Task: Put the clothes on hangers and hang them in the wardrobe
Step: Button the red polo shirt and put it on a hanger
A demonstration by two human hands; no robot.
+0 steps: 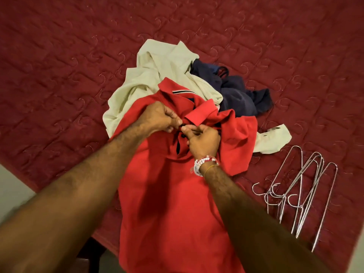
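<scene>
Bare forearms nearest the lens, reaching forward from the bottom corners. Dark red quilted bedspread [59,56] under everything, filling most of the view. Red polo shirt [169,194] laid front-up on it, hem hanging toward the camera over the bed edge, collar at the far end. Cream garment [153,71] crumpled beyond the collar, partly under the red shirt, 1 cream end showing again to the right. Navy garment [236,93] bunched just right of the cream one, touching it. Bundle of wire hangers [299,196] flat on the spread to the right, well apart from the hands, hooks toward the shirt; count unclear. Left hand [157,117] pinched narrow on the placket just below the collar. Right hand [202,140] likewise closed on the placket, fingertips meeting the left's at a dark button [183,126]. Beaded bracelets [202,164] on the right wrist.
</scene>
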